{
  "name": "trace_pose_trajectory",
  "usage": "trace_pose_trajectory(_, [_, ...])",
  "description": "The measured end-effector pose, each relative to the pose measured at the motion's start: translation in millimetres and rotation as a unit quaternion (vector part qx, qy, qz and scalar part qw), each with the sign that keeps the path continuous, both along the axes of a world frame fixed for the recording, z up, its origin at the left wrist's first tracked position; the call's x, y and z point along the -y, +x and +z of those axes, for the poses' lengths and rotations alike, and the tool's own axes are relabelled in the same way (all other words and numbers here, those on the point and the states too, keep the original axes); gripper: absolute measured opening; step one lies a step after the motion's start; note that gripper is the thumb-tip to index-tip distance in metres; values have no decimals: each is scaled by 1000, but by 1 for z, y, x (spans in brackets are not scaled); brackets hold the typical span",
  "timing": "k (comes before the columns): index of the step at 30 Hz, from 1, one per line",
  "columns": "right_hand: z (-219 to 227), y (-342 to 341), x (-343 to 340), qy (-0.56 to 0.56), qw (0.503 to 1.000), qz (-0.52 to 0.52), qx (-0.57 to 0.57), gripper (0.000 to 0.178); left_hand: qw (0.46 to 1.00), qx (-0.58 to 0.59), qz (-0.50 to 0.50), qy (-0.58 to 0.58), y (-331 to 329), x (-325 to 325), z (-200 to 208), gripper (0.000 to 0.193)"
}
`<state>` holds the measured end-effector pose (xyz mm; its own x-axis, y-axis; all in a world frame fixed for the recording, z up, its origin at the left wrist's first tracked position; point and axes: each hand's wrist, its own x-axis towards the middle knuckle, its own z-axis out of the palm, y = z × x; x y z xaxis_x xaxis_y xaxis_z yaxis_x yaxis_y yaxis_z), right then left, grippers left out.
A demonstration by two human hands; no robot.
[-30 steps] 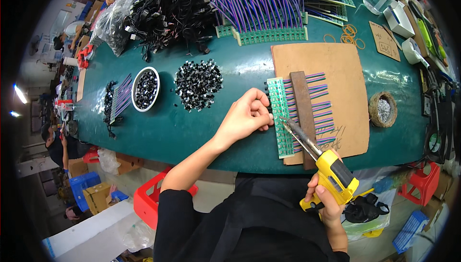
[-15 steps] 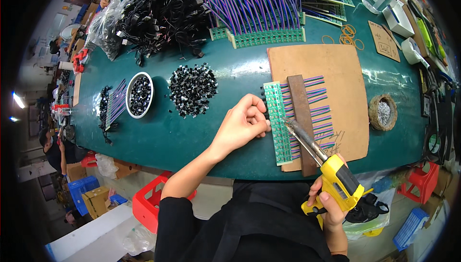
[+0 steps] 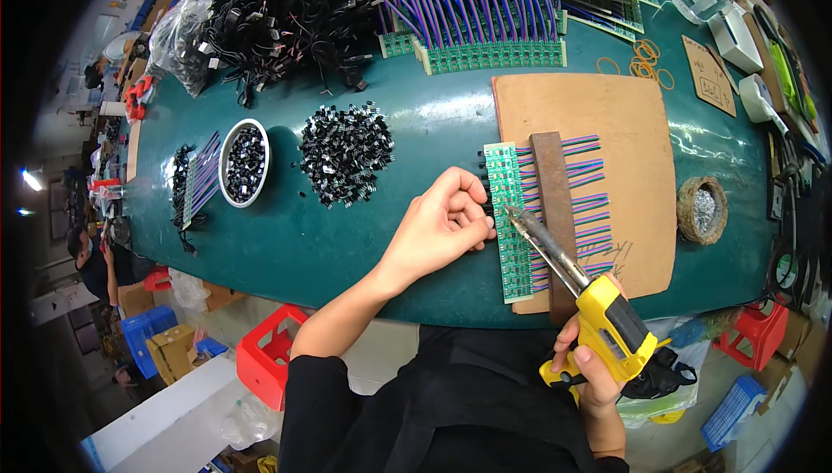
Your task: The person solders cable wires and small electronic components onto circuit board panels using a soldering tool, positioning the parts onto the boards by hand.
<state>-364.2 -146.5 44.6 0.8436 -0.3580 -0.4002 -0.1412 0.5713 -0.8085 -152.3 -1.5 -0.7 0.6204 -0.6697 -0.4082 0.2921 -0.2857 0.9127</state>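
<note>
My right hand [image 3: 594, 373] grips a yellow soldering gun [image 3: 611, 321]. Its metal tip rests at or just over a green circuit board strip [image 3: 510, 252], near the left edge. My left hand [image 3: 442, 222] is pinched closed beside that same edge, where small black parts [image 3: 487, 185] stick out. Whatever its fingertips hold is hidden. Thin purple, blue and dark wires [image 3: 589, 200] run right from the strip, under a brown metal bar [image 3: 553, 187] that lies across them. The strip's wires lie on a brown cardboard sheet [image 3: 637, 144].
Left of my hand are a pile of small black connectors [image 3: 347, 152] and a white bowl [image 3: 227, 157] of more. Black cables [image 3: 286, 22] and wired boards [image 3: 494, 55] lie at the back. A round holder of metal shavings [image 3: 700, 210] sits right; a red stool [image 3: 270, 356] stands below the table edge.
The soldering tip has moved a little left across the strip, closer to its left edge. The whole view has shifted slightly. My left hand keeps its pinch beside the strip.
</note>
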Motion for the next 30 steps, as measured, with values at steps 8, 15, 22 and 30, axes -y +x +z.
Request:
trace_pose_trajectory(8, [-3,0,11,20,996,-79,29,79,1000,-9,-4,2,0,-3,-1,22])
trace_pose_trajectory(15, [-13,0,26,87,988,-105,79,81,1000,-3,8,-11,-1,-2,0,19])
trace_pose_trajectory(22, [-25,0,45,149,972,-126,132,77,1000,2,-6,-6,1,-1,3,19])
trace_pose_trajectory(30, [-41,10,59,186,956,-112,197,77,1000,-4,-6,7,2,1,7,18])
